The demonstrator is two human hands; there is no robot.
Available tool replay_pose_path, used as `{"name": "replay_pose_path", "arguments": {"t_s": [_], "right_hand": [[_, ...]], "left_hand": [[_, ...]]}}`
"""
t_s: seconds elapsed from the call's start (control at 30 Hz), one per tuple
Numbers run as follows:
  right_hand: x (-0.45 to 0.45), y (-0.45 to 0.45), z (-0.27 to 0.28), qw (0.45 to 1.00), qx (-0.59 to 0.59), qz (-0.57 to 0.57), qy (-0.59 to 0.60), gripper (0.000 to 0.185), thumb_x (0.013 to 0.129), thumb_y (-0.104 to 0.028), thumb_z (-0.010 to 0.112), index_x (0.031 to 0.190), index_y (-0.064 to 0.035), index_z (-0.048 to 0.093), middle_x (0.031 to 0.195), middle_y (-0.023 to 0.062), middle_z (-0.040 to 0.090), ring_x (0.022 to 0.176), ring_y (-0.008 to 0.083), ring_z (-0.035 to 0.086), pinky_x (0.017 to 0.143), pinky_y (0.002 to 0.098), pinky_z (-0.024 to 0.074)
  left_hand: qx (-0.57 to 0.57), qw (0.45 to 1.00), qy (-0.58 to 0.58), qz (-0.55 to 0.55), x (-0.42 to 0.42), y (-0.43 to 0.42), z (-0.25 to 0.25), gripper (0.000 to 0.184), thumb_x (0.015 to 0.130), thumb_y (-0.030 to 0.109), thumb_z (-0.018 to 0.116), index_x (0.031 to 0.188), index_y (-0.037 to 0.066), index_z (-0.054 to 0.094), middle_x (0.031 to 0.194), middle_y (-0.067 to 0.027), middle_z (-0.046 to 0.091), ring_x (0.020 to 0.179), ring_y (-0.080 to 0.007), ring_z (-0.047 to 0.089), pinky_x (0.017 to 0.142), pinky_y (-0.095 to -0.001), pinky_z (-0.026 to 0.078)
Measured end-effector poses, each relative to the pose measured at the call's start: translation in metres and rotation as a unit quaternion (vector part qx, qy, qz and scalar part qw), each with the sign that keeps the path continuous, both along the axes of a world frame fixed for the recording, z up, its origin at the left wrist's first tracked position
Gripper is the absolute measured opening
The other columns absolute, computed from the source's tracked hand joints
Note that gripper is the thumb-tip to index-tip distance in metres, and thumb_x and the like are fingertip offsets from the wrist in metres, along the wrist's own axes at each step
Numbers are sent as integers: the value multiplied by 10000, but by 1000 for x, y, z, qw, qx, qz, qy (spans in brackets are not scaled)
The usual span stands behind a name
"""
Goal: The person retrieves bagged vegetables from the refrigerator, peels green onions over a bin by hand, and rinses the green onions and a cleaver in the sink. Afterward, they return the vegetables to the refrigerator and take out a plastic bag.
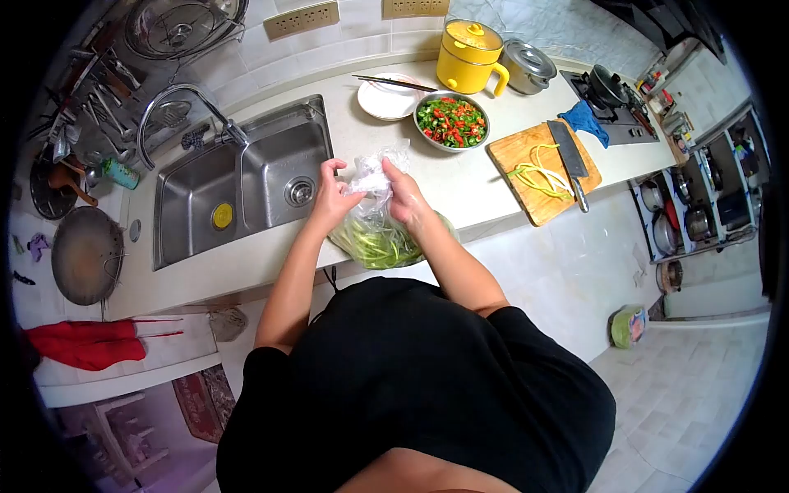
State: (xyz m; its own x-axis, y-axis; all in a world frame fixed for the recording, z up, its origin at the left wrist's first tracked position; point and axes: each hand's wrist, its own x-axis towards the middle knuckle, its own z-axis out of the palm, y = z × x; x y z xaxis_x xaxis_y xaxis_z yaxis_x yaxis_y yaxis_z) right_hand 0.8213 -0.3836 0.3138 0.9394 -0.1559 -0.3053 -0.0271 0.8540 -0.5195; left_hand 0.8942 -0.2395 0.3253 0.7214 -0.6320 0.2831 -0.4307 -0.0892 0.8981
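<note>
A clear plastic bag (371,222) with long green vegetables inside hangs at the counter's front edge, close to my body. My right hand (404,195) grips the gathered top of the bag between thumb and fingers. On the other side, my left hand (331,200) has curled fingers, and its thumb presses on the bag's bunched neck. Just beyond the hands stands a metal bowl (451,121) of chopped green and red peppers. Behind the bag is a white plate (386,100) with dark chopsticks (396,82) across it.
To the left lies a double steel sink (240,182) with a curved faucet (148,115). A wooden cutting board (534,193) at right carries a cleaver (567,149) and yellow strips (538,174). Farther back are a yellow pot (467,62), a lidded steel pot (526,66), and a gas stove (620,123).
</note>
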Motion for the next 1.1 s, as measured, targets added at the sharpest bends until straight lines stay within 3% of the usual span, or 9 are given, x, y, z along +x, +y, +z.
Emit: {"name": "replay_pose_path", "arguments": {"t_s": [0.2, 0.3, 0.33, 0.4, 0.5, 0.63, 0.77, 0.97, 1.1], "right_hand": [[-4, -6, 5, 995, 18, 70, -70, 371, 892, -325, 492, 1109, -25, 513, 1016, 114, 591, 905, 230, 581, 817, 391, 465], [-10, -5, 17, 994, -75, 38, -69, 250, 878, -233, 517, 1027, -40, 573, 1014, 103, 590, 882, 213, 580, 802, 372, 467], [-8, -8, 14, 972, -210, 76, -68, 204, 849, -185, 529, 982, -42, 589, 997, 114, 589, 877, 228, 579, 795, 367, 468], [0, -14, 10, 870, -465, 148, -68, 131, 792, -90, 553, 894, -46, 622, 962, 134, 587, 866, 258, 577, 780, 357, 470], [5, -1, 12, 551, -815, 1, -178, 142, 701, -30, 548, 818, -26, 629, 967, 186, 538, 875, 320, 557, 761, 364, 471], [10, 14, 16, 523, -852, -26, -6, 121, 738, -55, 523, 796, 5, 610, 1061, 226, 439, 956, 376, 508, 784, 411, 467], [5, 22, 16, 451, -882, -108, -85, 213, 721, 14, 500, 913, -5, 590, 1223, 273, 373, 953, 405, 509, 793, 412, 461], [7, 22, 6, 436, -892, -66, -99, 341, 678, 38, 505, 1006, -35, 567, 1341, 269, 263, 1053, 377, 474, 854, 415, 423], [3, 19, 16, 407, -901, -71, -130, 376, 660, 25, 516, 1021, -62, 573, 1383, 230, 236, 1124, 333, 436, 913, 416, 357]], "left_hand": [[100, 956, 237, -139, 20, 1, 1, 189, 800, 107, 587, 959, 16, 541, 793, -29, 553, 767, -94, 541, 669, -228, 437], [22, 926, 352, -134, 18, 1, 3, 126, 815, 113, 552, 914, 39, 578, 775, -23, 570, 702, -96, 551, 645, -218, 434], [-9, 908, 405, -107, 21, 2, -4, 126, 811, 107, 551, 917, 42, 574, 773, -20, 568, 705, -99, 551, 651, -219, 435], [-74, 859, 503, -51, 31, 2, -17, 130, 803, 95, 549, 923, 49, 568, 769, -15, 565, 711, -104, 552, 661, -221, 437], [-65, 890, 450, -27, 28, 1, -20, 146, 804, 114, 564, 936, 53, 557, 801, -13, 564, 754, -105, 548, 695, -231, 440], [-135, 902, 408, 27, 15, -8, -20, 187, 833, 190, 568, 973, 67, 552, 880, -22, 559, 822, -107, 540, 721, -239, 439], [-72, 850, 522, 19, 30, 4, -16, 261, 880, 271, 537, 1038, 62, 535, 922, -7, 567, 830, -106, 545, 749, -254, 457], [-65, 856, 510, -55, 39, 0, -6, 307, 890, 267, 518, 1103, 46, 532, 930, -42, 582, 840, -130, 563, 749, -269, 471], [-128, 856, 500, 8, 35, -11, -6, 221, 892, 232, 510, 973, 40, 584, 846, -40, 594, 799, -134, 571, 729, -275, 471]]}}
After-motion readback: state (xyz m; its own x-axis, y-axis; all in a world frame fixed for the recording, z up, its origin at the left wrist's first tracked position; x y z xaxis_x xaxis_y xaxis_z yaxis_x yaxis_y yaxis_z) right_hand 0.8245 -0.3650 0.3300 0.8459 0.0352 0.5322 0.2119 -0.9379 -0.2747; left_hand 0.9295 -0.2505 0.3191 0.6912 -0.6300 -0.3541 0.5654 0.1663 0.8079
